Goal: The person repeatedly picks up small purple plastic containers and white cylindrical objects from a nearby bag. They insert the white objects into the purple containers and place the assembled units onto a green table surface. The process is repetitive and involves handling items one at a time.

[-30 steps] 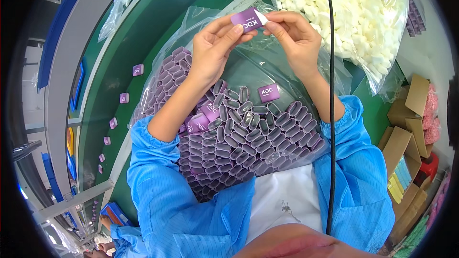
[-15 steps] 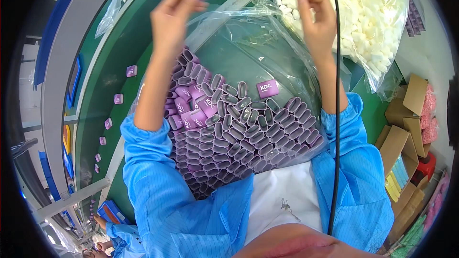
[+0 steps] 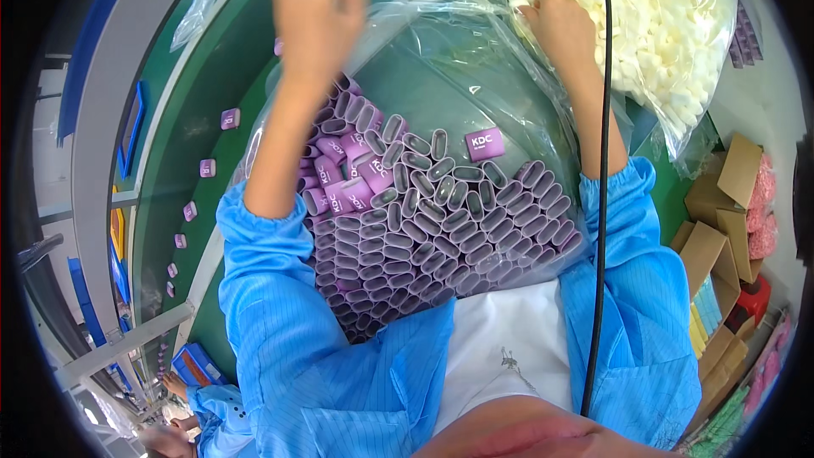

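My left hand (image 3: 318, 17), blurred by motion, is over the green conveyor belt (image 3: 256, 110) at the far left. Its fingers look apart, and I see nothing in them. A purple piece (image 3: 278, 47) shows beside its wrist. At the edge of a clear bag of white foam pieces (image 3: 632, 34), my right hand (image 3: 558, 30) has its fingers curled together; whatever they hold is hidden. Between my forearms, many hollow purple oval sleeves (image 3: 432, 229) stand packed on end in clear plastic. Several sleeves lie flat on the left, and a single sleeve (image 3: 485, 144) lies apart on the green surface.
Purple pieces (image 3: 208, 168) sit spaced in a line along the belt. A black cable (image 3: 604, 161) hangs in front of my right arm. Cardboard boxes (image 3: 708, 246) and pink bundles (image 3: 761, 212) stand at right. Another person in blue (image 3: 216, 420) is at lower left.
My left hand has moved slightly, and the purple sleeve it held no longer shows in its fingers. My right hand has turned, its fingers curling at the foam bag's edge.
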`<state>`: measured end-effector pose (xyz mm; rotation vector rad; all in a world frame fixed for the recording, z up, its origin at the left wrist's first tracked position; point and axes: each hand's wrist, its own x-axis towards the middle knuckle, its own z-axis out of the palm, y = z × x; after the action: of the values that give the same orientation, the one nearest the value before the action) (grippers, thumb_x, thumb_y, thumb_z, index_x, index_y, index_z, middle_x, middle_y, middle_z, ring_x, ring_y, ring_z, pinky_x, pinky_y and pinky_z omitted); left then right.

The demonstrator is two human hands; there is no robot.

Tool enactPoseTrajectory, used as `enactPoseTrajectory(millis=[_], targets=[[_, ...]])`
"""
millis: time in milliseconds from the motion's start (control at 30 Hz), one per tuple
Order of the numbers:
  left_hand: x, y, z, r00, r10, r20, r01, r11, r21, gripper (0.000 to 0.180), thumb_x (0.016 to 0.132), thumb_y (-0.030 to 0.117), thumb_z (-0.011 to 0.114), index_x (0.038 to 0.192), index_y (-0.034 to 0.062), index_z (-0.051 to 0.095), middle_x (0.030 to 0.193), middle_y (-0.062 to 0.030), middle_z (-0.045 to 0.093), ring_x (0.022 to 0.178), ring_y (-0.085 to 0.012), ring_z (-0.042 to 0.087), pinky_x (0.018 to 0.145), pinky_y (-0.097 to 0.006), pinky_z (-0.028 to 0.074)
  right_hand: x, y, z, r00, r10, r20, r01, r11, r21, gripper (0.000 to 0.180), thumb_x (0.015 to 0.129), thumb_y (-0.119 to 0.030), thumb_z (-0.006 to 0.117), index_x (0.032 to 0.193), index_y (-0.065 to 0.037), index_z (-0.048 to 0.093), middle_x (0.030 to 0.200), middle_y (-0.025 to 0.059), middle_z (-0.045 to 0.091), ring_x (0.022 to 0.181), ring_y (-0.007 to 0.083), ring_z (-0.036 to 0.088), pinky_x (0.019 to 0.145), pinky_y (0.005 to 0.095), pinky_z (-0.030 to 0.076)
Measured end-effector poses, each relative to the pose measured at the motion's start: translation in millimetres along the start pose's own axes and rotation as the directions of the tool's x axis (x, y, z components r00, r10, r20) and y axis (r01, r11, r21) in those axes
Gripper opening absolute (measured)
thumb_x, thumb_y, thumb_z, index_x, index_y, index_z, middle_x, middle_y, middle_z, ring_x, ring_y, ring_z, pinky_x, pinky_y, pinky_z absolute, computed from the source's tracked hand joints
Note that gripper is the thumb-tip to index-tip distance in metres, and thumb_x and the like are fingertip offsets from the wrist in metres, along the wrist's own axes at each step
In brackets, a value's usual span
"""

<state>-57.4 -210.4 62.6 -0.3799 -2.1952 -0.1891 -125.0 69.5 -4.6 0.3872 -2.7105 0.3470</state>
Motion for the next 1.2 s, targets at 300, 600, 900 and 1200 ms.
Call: enactPoseTrajectory(millis=[300, 600, 900, 1200], targets=[[-48, 104, -7, 0.599, 0.271, 0.753, 0.293, 0.801, -0.522, 0.03, 0.072, 0.022, 0.079, 0.086, 0.0012, 0.063, 0.087, -0.0104, 0.064, 0.087, -0.0246, 0.057, 0.08, -0.035, 0.048, 2, -4, -2, 0.891, -0.233, -0.39, 0.272, 0.961, 0.047, 0.01, 0.083, -0.01, 0.065, 0.088, -0.002, 0.066, 0.08, 0.0134, 0.068, 0.064, 0.0291, 0.062, 0.06, 0.0371, 0.049], [-33, 63, 13, 0.682, -0.202, 0.703, 0.646, 0.618, -0.449, 0.021, 0.071, 0.009, 0.077, 0.09, 0.0042, 0.07, 0.08, -0.0011, 0.054, 0.072, -0.0101, 0.052, 0.068, -0.026, 0.046, -24, -66, -34, 0.829, -0.409, -0.382, 0.533, 0.367, 0.762, 0.013, 0.08, -0.003, 0.068, 0.093, -0.003, 0.067, 0.085, 0.0083, 0.065, 0.08, 0.0228, 0.062, 0.07, 0.032, 0.05], [-34, 56, 19, 0.726, -0.26, 0.636, 0.68, 0.406, -0.61, 0.022, 0.075, 0.008, 0.077, 0.096, 0.0021, 0.071, 0.094, -0.0053, 0.065, 0.086, -0.0105, 0.059, 0.076, -0.024, 0.047, -20, -49, -31, 0.794, -0.495, -0.352, 0.591, 0.498, 0.635, 0.019, 0.077, 0.002, 0.067, 0.096, -0.004, 0.067, 0.089, 0.0082, 0.062, 0.086, 0.025, 0.06, 0.071, 0.0334, 0.05], [-26, 67, 7, 0.639, -0.176, 0.748, 0.746, 0.379, -0.548, 0.024, 0.078, 0.012, 0.077, 0.099, 0.0024, 0.072, 0.094, -0.0044, 0.069, 0.083, -0.0095, 0.062, 0.076, -0.024, 0.049, -29, -56, -27, 0.918, -0.296, -0.265, 0.362, 0.352, 0.863, 0.013, 0.077, 0.003, 0.068, 0.089, -0.002, 0.068, 0.087, 0.0086, 0.064, 0.08, 0.0209, 0.063, 0.07, 0.0304, 0.051]])
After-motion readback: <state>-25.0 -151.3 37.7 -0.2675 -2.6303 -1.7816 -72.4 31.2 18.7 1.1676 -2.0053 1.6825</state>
